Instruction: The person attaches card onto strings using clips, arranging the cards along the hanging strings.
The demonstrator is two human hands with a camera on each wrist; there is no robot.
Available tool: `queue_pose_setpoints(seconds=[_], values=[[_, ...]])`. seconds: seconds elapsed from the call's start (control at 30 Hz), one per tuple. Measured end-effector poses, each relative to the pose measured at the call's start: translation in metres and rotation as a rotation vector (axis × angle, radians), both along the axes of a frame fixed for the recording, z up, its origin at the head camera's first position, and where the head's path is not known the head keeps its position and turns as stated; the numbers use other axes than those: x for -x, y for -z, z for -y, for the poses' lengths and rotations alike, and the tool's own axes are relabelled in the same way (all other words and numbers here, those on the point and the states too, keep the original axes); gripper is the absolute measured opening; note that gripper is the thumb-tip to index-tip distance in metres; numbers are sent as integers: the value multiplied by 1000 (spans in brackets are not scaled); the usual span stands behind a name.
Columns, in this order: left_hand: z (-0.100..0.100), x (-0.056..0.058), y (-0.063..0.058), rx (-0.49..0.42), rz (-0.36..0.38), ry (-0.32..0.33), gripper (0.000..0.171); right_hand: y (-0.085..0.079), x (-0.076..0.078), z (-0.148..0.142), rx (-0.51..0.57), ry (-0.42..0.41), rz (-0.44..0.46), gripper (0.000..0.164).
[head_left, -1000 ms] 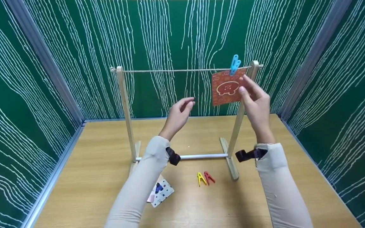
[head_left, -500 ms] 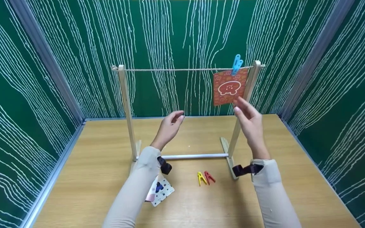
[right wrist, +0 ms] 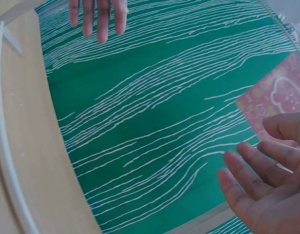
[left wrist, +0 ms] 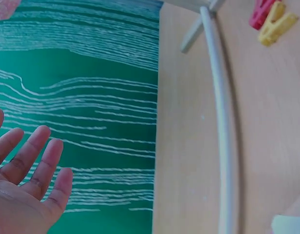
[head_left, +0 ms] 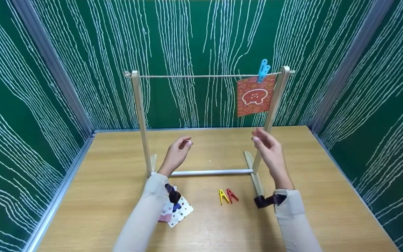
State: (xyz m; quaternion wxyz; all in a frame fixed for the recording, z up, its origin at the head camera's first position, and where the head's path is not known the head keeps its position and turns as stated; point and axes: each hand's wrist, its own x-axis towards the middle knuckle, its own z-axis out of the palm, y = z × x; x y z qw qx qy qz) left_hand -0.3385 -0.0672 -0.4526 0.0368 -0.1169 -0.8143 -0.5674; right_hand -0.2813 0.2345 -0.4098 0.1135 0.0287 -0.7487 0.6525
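A red card [head_left: 255, 99] with a white-outlined bear face hangs from the string [head_left: 201, 76] near the right post, held by a blue clothespin [head_left: 263, 71]. Below that card my right hand [head_left: 270, 150] hovers with nothing in it, its fingers relaxed and loosely bent. My left hand [head_left: 176, 154] is also bare, in the air left of the frame's middle; in the left wrist view its fingers [left wrist: 39, 168] spread apart. Two clothespins, one yellow [head_left: 223, 197] and one red [head_left: 232, 195], lie side by side on the table. Partly under my left forearm lie several cards [head_left: 182, 214].
The wooden drying stand has a left post [head_left: 140, 122], a right post [head_left: 276, 101] and a white bottom bar [head_left: 212, 172]. Its right foot [head_left: 254, 175] rests on the wooden table [head_left: 327, 196]. Green walls [head_left: 194, 35] with white lines enclose the table at the back and sides.
My right hand has left the red card and moved down. My left hand has come down and to the left. The card stays hanging from the string under the blue clothespin.
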Motion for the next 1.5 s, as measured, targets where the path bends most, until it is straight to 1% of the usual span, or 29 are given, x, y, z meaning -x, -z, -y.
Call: queue_pose_setpoints(seconds=[0.1,0.23,0.33,0.47,0.63,0.7,0.87,0.93,1.03,1.1,1.2,1.33,1.43,1.5], values=[[7,-4,8,-3,3,-16,36,12,-1,1,-18,0,35,51],[17,-8,21,19,5,-49,35,29,-3,2,-38,6,93,52],[23,-11,30,27,41,-77,35,41,-6,4,-55,1,138,52],[33,-17,44,14,77,-89,35,57,-8,7,-79,-1,176,51],[45,-21,63,13,72,-99,34,79,-11,11,-92,28,176,48],[50,-23,70,16,75,-110,33,88,-12,12,-89,39,168,47],[63,-25,85,29,69,-149,30,107,-14,14,-78,38,188,47],[68,-26,89,46,69,-161,30,115,-15,15,-78,37,196,47],[76,-27,93,81,100,-191,30,124,-18,16,-79,40,212,46],[82,-27,95,90,143,-212,31,131,-20,17,-84,38,230,45],[89,-29,97,79,215,-250,33,142,-21,19,-73,33,261,44],[100,-30,103,48,281,-263,36,155,-24,20,-74,22,306,44],[106,-30,107,37,304,-255,37,163,-27,21,-110,10,340,45],[109,-32,108,38,303,-245,37,167,-29,22,-122,9,345,44]])
